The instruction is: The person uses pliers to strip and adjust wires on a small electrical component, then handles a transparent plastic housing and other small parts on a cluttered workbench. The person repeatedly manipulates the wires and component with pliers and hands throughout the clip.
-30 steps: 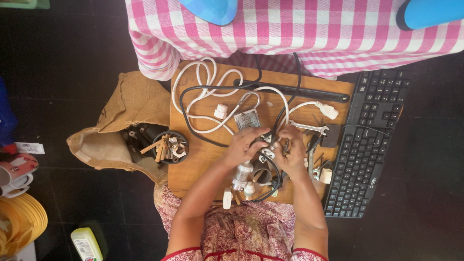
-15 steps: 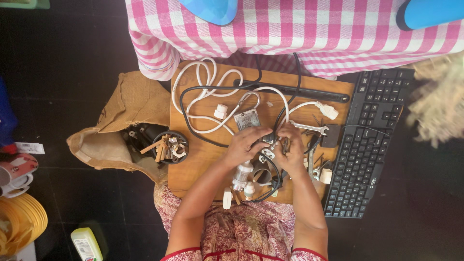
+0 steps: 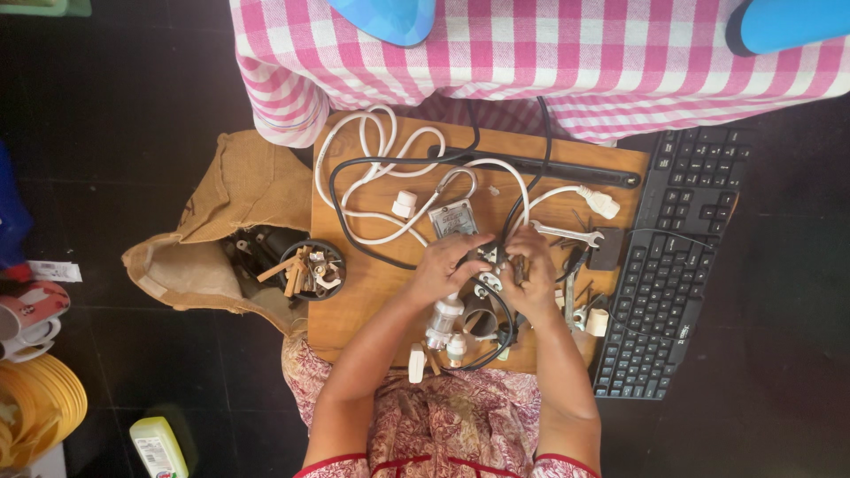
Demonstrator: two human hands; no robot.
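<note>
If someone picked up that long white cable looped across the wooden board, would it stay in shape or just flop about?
The white cable would probably flop: it lies in loose loops on the wooden board, so it bends easily. It may drag, since a black cable crosses it and could snag. The plug at its end looks chunkier, so that end would likely hang and swing.

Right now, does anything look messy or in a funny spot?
Yes. A black keyboard lies tilted, half off the wooden board's right edge. White cable and black cable loop in a tangle across the board. Both hands work among scattered small parts.
</note>
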